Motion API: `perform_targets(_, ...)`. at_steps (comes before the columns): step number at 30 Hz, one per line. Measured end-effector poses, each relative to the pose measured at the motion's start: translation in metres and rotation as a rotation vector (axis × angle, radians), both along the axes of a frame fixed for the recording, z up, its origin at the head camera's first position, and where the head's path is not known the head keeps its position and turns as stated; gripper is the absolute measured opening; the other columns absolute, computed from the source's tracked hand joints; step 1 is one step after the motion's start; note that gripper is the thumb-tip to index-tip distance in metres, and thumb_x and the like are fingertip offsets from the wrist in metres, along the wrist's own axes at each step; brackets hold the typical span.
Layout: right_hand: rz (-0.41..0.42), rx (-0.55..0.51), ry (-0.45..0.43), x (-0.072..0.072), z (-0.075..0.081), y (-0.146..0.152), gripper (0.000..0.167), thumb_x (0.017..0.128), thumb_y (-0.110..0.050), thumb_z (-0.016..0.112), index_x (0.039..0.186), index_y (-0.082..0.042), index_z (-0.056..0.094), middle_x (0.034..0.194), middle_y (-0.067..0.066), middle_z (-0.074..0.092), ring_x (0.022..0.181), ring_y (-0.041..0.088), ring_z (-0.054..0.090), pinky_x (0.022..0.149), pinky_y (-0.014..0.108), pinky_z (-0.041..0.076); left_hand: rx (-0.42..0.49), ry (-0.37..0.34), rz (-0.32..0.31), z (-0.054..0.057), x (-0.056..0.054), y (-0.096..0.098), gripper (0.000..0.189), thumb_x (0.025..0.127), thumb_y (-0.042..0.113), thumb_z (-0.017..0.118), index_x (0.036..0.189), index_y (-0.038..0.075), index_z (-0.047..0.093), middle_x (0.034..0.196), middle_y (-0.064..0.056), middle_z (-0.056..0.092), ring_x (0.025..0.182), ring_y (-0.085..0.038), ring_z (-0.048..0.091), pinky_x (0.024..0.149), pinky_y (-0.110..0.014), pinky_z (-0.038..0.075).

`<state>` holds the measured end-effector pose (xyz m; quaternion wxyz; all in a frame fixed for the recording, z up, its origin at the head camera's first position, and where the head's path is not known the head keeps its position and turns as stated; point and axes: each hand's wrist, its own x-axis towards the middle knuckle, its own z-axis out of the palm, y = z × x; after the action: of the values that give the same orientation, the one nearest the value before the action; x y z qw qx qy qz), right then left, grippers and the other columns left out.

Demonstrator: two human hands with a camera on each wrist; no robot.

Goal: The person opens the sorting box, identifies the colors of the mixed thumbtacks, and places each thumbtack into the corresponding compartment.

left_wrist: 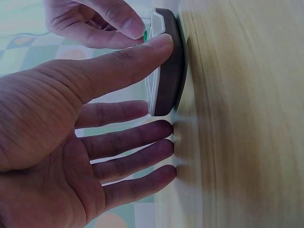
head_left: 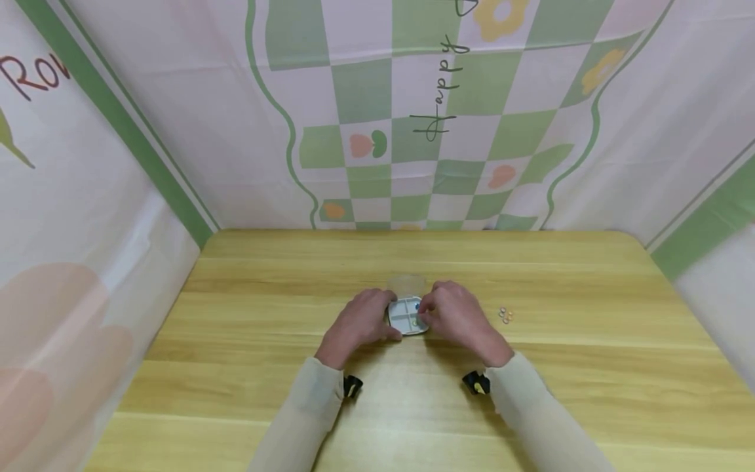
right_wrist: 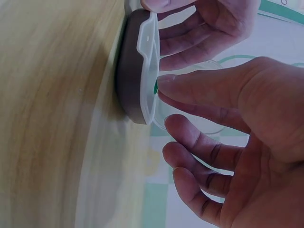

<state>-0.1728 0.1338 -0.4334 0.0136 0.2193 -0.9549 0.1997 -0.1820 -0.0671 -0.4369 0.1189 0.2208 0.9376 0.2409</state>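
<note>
A small pill box [head_left: 398,322] with a white four-compartment inside and dark outer wall sits on the table, its clear lid [head_left: 407,284] swung open at the back. My left hand [head_left: 364,316] grips its left side, thumb on the near wall and index finger on the far side; the other fingertips reach down to the table. Above the right compartments, my right hand [head_left: 457,313] pinches a small green piece [right_wrist: 155,87] between thumb and index finger, right at the rim. Most of that piece is hidden by the fingertips. A blue bit [head_left: 417,306] shows in the far right compartment.
To the right of my right hand, several small rings [head_left: 505,315], silver and orange, lie in a loose group on the wooden table [head_left: 590,393]. A printed cloth [head_left: 413,177] hangs behind the table's far edge.
</note>
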Motion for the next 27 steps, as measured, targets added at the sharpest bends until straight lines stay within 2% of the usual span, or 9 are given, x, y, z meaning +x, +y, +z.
perform_targets(12,0.011,0.023,0.004,0.0001,-0.0075,-0.0020,0.008,0.077,-0.009,0.086,0.080,-0.013,0.080,0.077,-0.003,0.062,0.072,0.016,0.052,0.068,0.035,0.046,0.004,-0.005,-0.004,-0.0004,0.0009,-0.0004,0.056,0.077,0.028,0.091,0.120,0.005,0.065,0.096,0.000,0.064,0.082,-0.015,0.055,0.074,-0.030,0.048)
perform_targets(27,0.014,0.029,0.009,0.0005,-0.0086,-0.0033,0.008,0.078,-0.009,0.086,0.079,-0.013,0.081,0.078,-0.001,0.063,0.072,0.017,0.052,0.067,0.036,0.046,0.002,0.003,-0.006,0.0005,0.0003,-0.0006,0.054,0.077,0.028,0.091,0.118,0.005,0.066,0.094,0.000,0.065,0.079,-0.014,0.056,0.072,-0.030,0.048)
